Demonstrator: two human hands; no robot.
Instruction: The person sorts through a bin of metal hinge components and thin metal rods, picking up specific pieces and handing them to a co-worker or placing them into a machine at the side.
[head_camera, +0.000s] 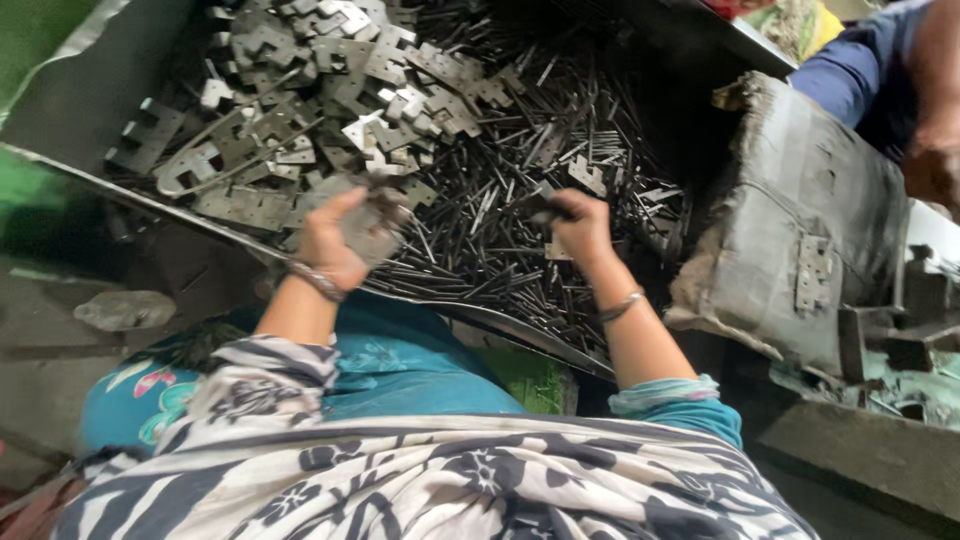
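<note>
Patterned cloth (400, 480) lies nearest to me. Beyond it, I see the left hand (335, 240) closed around a flat metal plate (368, 225) over the near edge of the metal tray (70, 100). On the right, the right hand (580, 228) pinches a small dark piece (545, 208) above the thin pins (500, 240).

Teal sleeves (680, 405), black-and-white floral shawl (430, 480), thin metal bangle (620, 306) each wrist.

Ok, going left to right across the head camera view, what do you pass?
Crumpled plastic bag → left hand holding flat metal plates → right hand over the thin metal pins → grey block → another person's blue sleeve.
</note>
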